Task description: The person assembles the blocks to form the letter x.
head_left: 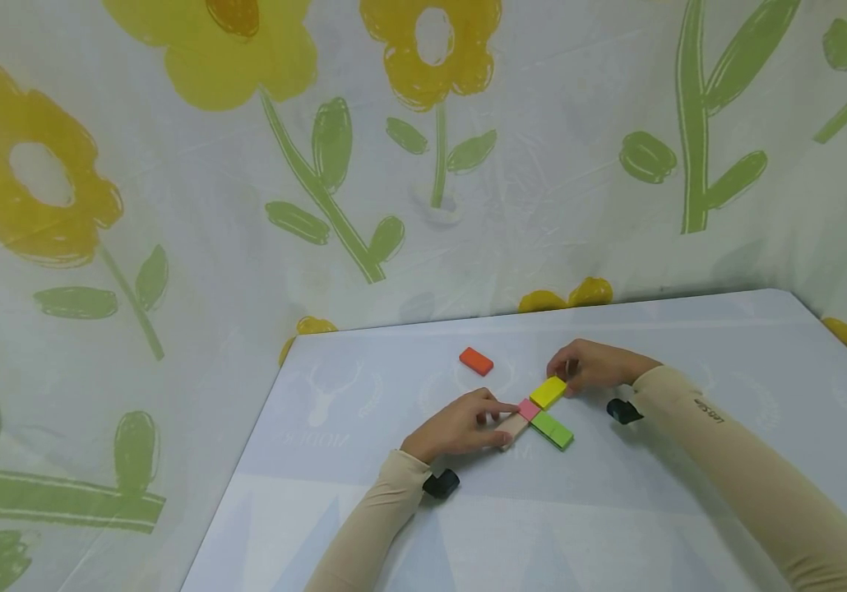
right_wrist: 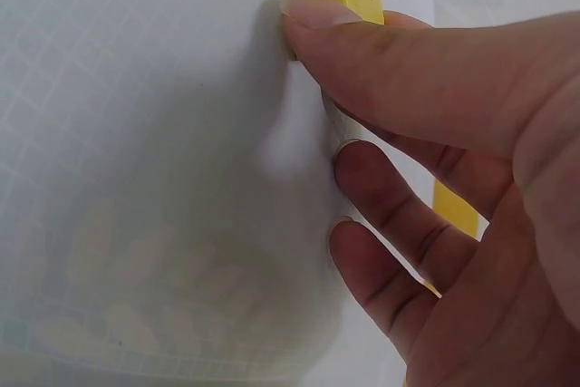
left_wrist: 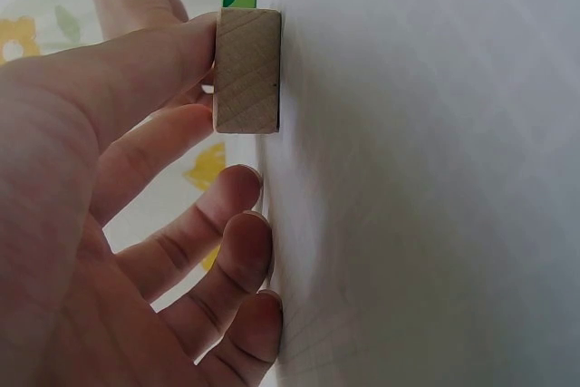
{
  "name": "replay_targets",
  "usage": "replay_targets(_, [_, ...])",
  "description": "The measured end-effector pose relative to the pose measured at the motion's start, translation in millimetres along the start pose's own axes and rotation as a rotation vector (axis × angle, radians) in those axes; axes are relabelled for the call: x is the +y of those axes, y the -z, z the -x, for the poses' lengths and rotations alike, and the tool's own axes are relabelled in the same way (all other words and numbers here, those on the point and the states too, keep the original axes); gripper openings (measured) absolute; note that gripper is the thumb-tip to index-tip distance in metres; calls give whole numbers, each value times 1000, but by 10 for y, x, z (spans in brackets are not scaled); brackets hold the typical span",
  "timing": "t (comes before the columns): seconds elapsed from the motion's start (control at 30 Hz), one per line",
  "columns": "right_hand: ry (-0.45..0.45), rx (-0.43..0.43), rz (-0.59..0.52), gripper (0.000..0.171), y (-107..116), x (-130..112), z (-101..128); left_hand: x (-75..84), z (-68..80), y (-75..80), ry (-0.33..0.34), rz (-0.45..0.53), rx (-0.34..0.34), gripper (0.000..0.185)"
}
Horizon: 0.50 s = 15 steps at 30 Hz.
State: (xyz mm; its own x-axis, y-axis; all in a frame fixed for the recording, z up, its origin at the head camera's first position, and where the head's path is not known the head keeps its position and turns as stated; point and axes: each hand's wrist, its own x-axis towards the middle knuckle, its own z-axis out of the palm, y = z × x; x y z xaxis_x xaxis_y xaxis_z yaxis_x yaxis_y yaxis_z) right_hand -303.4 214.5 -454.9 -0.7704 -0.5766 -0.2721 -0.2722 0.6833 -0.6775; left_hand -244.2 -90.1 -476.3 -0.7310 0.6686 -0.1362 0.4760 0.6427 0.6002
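On the table several small flat blocks lie end to side in a cross-like cluster. My left hand (head_left: 460, 423) lies over its left side, index finger reaching straight to the pink block (head_left: 528, 410). The left thumb touches the plain wooden block (left_wrist: 247, 72), whose bare end faces the left wrist view; the other fingers spread loosely near the tabletop. At the far right end of the yellow block (head_left: 548, 392), my right hand (head_left: 594, 363) pinches it, thumb (right_wrist: 322, 20) on one side and index finger mostly hidden behind. A green block (head_left: 553, 430) extends toward the near right.
A separate orange-red block (head_left: 476, 361) lies beyond the cluster, to the left. The white table (head_left: 364, 485) has pale printed patterns, with its far edge against a flowered curtain (head_left: 542, 205). Black wrist cameras (head_left: 442, 483) hang below both sleeves.
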Motion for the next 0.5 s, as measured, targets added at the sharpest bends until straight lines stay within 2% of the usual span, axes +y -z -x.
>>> replay_targets(0.23, [11, -7, 5, 30, 2, -25, 14, -2, 1, -2, 11, 11, 0, 50])
replay_targets(0.5, [26, -14, 12, 29, 6, -50, 0, -17, -6, -7, -6, -1, 3, 50])
